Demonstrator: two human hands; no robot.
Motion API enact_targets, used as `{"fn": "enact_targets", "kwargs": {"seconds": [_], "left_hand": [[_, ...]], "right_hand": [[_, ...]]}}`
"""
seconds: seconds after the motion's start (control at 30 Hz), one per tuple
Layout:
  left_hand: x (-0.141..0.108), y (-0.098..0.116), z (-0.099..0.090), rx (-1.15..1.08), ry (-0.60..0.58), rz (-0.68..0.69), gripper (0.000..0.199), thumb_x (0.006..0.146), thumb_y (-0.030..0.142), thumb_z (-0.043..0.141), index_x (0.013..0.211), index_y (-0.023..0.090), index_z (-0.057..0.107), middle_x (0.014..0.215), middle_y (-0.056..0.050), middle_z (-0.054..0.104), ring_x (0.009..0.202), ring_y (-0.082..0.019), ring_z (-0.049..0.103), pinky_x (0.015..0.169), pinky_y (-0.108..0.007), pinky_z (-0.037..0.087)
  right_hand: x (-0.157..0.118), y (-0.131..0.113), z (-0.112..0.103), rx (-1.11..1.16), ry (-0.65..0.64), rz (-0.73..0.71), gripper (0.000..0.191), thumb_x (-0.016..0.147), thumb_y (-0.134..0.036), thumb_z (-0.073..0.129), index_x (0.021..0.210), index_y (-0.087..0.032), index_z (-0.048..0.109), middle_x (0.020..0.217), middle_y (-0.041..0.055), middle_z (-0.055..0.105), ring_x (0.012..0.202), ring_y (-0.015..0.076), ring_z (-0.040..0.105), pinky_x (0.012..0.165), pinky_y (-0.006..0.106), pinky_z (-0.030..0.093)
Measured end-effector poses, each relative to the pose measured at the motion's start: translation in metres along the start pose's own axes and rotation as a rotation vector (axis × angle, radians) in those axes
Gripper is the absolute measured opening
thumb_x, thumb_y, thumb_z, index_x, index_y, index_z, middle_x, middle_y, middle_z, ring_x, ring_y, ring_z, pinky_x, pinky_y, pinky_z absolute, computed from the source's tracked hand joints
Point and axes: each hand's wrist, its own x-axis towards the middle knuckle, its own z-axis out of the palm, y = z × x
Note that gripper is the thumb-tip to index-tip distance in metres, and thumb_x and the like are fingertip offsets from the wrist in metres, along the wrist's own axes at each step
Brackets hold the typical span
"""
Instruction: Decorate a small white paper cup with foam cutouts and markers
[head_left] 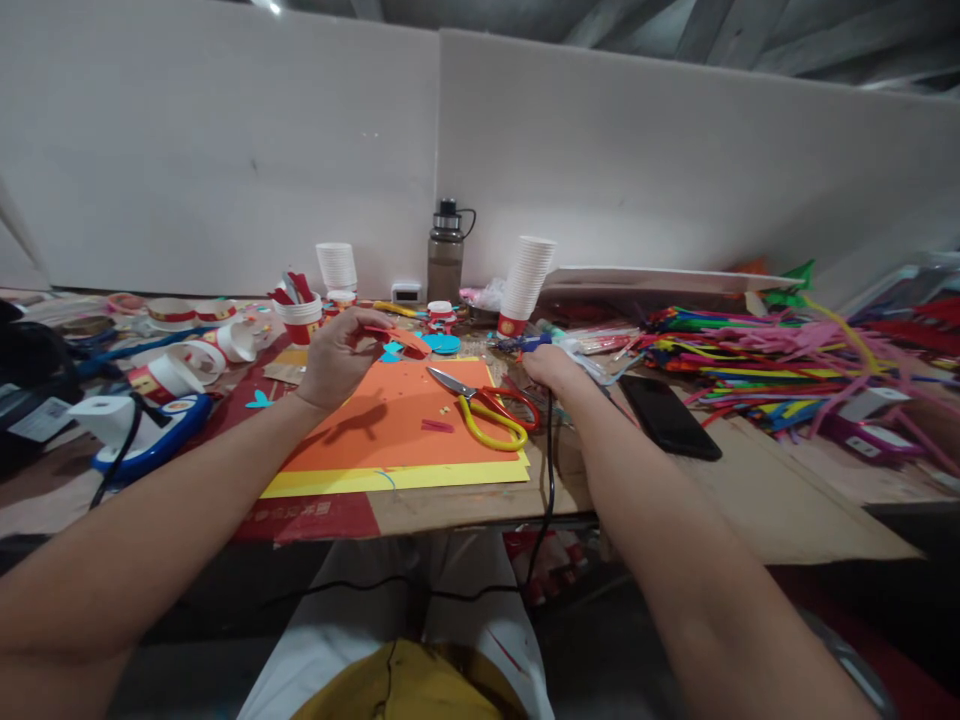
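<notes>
My left hand is raised over the paper stack, fingers pinched on a small orange paper piece. To the right, my right hand is wrapped round a blue glue gun, mostly hidden by the hand; its black cord hangs over the table edge. Between the hands lie orange sheets on yellow sheets. Scissors with one yellow and one red handle rest on their right side. A small dark red strip lies on the orange sheet. Behind it are blue paper cutouts.
A bottle and stacked paper cups stand near the wall. A black phone lies right of my right hand, before a heap of coloured pipe cleaners. A blue-and-white tape dispenser and cut cups are at left.
</notes>
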Motion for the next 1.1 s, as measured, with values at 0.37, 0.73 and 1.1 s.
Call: {"fn": "enact_targets", "kwargs": {"seconds": [0.37,0.73,1.1], "left_hand": [[0.001,0.005,0.001,-0.024,0.016,0.008,0.022,0.07,0.01,0.07,0.089,0.021,0.067,0.095,-0.004,0.07,0.095,-0.017,0.068,0.088,-0.033,0.055],[0.001,0.009,0.003,0.015,0.016,0.004,0.022,0.071,0.011,0.073,0.089,0.021,0.066,0.094,-0.004,0.071,0.092,-0.017,0.068,0.085,-0.033,0.057],[0.001,0.01,0.003,0.014,0.005,-0.039,0.024,0.069,0.007,0.07,0.088,0.021,0.067,0.094,-0.004,0.071,0.093,-0.017,0.068,0.086,-0.034,0.057]], "right_hand": [[-0.042,-0.054,-0.007,-0.134,0.119,-0.164,0.02,0.085,-0.03,0.058,0.091,-0.014,0.068,0.088,0.0103,0.07,0.081,0.0196,0.062,0.071,0.029,0.043],[-0.083,-0.096,0.03,-0.227,-0.418,-0.465,0.021,0.078,-0.031,0.071,0.096,-0.021,0.072,0.096,0.0062,0.072,0.085,0.0195,0.064,0.066,0.026,0.039],[-0.082,-0.104,0.03,-0.313,-0.417,-0.459,0.017,0.079,-0.025,0.063,0.091,-0.018,0.074,0.09,0.0083,0.073,0.075,0.0193,0.062,0.06,0.028,0.037]]}}
